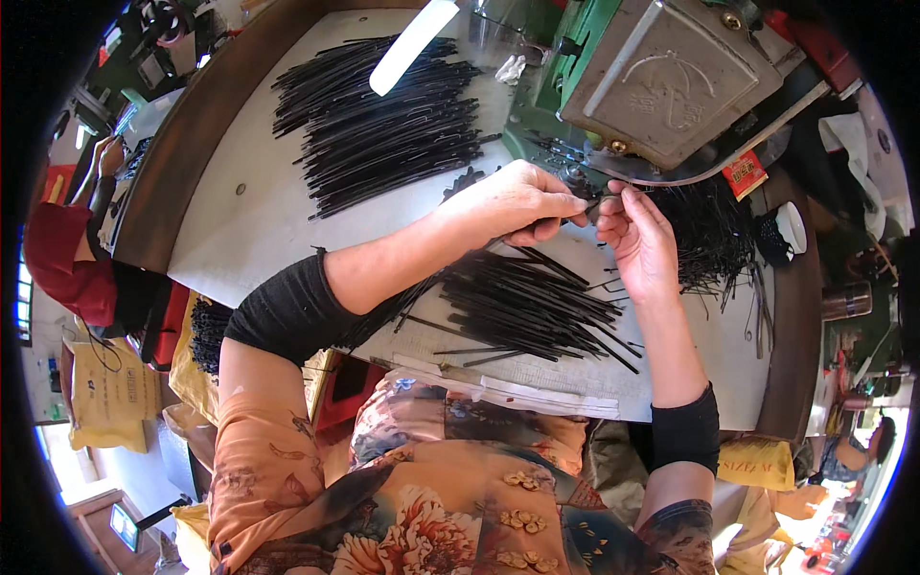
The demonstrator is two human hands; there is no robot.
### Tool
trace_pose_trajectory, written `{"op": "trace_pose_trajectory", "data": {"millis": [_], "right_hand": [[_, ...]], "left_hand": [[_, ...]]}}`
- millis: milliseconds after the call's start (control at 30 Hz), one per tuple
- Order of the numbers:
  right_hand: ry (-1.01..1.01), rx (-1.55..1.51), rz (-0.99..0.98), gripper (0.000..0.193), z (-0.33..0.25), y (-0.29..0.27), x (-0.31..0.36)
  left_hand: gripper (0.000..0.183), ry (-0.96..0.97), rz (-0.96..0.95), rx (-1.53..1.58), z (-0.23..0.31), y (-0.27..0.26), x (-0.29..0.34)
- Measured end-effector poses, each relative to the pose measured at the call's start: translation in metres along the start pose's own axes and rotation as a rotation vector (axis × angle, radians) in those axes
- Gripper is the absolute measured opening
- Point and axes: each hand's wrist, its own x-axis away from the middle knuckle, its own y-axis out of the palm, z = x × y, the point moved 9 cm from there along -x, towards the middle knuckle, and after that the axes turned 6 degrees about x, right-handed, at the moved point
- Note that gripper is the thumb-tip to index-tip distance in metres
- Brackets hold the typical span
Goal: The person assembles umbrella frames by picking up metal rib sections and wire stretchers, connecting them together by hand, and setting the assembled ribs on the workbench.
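Observation:
My left hand [522, 201] and my right hand [637, 235] meet in front of a green machine [556, 105] with a grey metal cover [676, 81]. Fingertips of both hands pinch a small dark piece [599, 203], whose shape is mostly hidden by the fingers. Below the hands lies a loose pile of thin black rods [537, 307]. More dark rods run from beneath my left hand toward the table's near left edge; whether it grips them I cannot tell. A wide layer of black rods [383, 125] covers the far left of the table.
A tangled heap of thin black parts [714, 235] lies right of my right hand, beside a red packet [745, 174] and a white-rimmed cup [788, 230]. A raised brown rim [163, 192] borders the pale tabletop [225, 216]. Another person's arm shows at far left.

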Motion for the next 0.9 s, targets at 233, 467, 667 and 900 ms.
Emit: {"op": "trace_pose_trajectory", "data": {"millis": [233, 467, 667, 900], "right_hand": [[0.009, 0.079, 0.049, 0.023, -0.001, 0.003, 0.001], [-0.032, 0.067, 0.052, 0.023, -0.008, -0.001, 0.002], [-0.109, -0.031, 0.174, 0.023, -0.019, -0.028, -0.002], [-0.126, -0.103, 0.185, 0.019, -0.019, -0.029, -0.003]], "left_hand": [[0.033, 0.034, 0.009, -0.088, 0.005, -0.001, 0.004], [0.04, 0.049, -0.052, -0.126, 0.008, 0.002, 0.002], [0.037, 0.072, -0.008, -0.599, 0.031, -0.034, 0.002], [0.024, 0.184, 0.324, -1.146, 0.058, -0.104, 0.02]]}}
